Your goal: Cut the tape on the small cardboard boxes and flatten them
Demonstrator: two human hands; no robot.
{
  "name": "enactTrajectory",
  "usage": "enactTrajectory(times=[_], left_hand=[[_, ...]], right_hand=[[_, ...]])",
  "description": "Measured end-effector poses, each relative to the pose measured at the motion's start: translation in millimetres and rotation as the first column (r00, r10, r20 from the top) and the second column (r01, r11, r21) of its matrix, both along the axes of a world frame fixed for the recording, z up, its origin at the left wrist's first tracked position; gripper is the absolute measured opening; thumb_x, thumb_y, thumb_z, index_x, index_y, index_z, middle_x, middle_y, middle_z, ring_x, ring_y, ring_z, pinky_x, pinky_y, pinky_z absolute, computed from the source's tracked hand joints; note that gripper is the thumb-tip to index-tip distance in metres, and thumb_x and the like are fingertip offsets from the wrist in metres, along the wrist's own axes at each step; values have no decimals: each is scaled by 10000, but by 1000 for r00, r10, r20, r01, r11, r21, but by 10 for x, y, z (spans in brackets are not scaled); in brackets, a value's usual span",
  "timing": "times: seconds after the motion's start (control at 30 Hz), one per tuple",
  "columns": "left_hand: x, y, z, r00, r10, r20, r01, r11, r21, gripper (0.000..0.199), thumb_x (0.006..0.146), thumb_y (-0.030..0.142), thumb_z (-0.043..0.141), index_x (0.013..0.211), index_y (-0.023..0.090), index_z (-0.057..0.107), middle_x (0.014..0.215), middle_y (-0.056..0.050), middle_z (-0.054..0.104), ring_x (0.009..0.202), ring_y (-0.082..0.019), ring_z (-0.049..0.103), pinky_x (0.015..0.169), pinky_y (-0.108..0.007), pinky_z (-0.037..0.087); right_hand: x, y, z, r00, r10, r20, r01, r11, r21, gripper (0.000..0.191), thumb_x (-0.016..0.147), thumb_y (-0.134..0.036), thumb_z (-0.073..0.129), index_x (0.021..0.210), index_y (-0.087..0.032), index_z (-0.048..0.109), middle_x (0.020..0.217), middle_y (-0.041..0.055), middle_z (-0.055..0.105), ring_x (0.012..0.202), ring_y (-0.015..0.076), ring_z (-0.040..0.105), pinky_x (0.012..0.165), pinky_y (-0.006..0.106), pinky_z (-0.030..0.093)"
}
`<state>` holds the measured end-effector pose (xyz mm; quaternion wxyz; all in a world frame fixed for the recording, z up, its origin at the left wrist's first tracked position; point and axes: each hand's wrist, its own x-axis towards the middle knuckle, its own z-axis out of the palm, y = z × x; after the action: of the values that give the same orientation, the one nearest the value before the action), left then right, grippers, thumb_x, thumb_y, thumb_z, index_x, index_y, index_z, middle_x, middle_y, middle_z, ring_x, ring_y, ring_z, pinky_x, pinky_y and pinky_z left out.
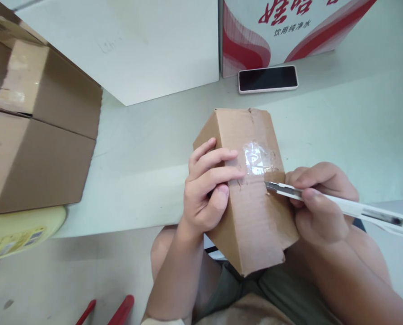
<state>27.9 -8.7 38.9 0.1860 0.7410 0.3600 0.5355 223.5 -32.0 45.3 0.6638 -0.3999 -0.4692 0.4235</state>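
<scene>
A small brown cardboard box (255,225) is tilted over the table's front edge, above my lap. Shiny clear tape (254,158) is stuck across its narrow upper face. My left hand (210,185) grips the box from the left, with the fingers laid over that face and the thumb bent in. In my right hand (319,198) is a white utility knife (353,208), pinched between thumb and fingers. Its blade points left, and the tip touches the box's right edge just below the tape. The right hand's other fingers rest close to the box's side.
Behind the box, a phone (268,79) lies screen up before a red and white carton (289,40). A large white box (160,49) stands at the back. Brown cartons (48,162) are stacked at left, above a yellow container (25,230). Red legs (122,311) show below.
</scene>
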Motion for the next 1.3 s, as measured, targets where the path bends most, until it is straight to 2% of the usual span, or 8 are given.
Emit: enactTrajectory(times=[0.17, 0.37, 0.8, 1.0, 1.3], left_hand=[[0, -5, -1, 1000, 2, -9, -2, 1000, -16, 292, 1100, 360, 433, 1088, 298, 718, 1269, -15, 741, 1311, -234, 676, 1271, -514, 450], [1, -6, -12, 1000, 14, -15, -14, 1000, -2, 288, 1100, 364, 436, 1105, 303, 717, 1282, -7, 740, 1285, -224, 683, 1262, -526, 464], [6, 3, -7, 1000, 15, -10, -14, 1000, 8, 278, 1095, 349, 441, 1095, 298, 714, 1265, -9, 744, 1279, -222, 682, 1259, -522, 471], [6, -4, -8, 1000, -12, 23, 12, 1000, -7, 262, 1092, 338, 456, 1126, 295, 713, 1285, -9, 735, 1316, -219, 658, 1272, -502, 452], [-8, -11, -8, 1000, 1, -4, -1, 1000, -20, 278, 1092, 361, 446, 1138, 323, 718, 1284, -12, 737, 1338, -249, 649, 1263, -545, 446]], right_hand=[[9, -6, -7, 1000, 19, -24, -19, 1000, 1, 92, 851, -273, 737, 787, -227, 691, 551, -33, 538, 445, 105, 395, 413, 288, 254], [6, -6, -14, 1000, 6, -14, -6, 1000, 3, 113, 854, -306, 746, 783, -237, 691, 543, -29, 530, 437, 113, 370, 414, 291, 242], [14, 1, -9, 999, 23, -25, -23, 1000, 8, 74, 847, -252, 729, 790, -220, 695, 559, -35, 552, 451, 105, 406, 404, 287, 264], [17, 3, 4, 1000, 12, 4, -12, 1000, 8, 88, 838, -268, 724, 770, -225, 687, 541, -36, 539, 438, 102, 390, 399, 279, 257], [4, -8, 9, 999, -29, 31, 30, 999, -40, 148, 826, -355, 751, 752, -257, 670, 529, -33, 501, 435, 118, 351, 415, 290, 241]])
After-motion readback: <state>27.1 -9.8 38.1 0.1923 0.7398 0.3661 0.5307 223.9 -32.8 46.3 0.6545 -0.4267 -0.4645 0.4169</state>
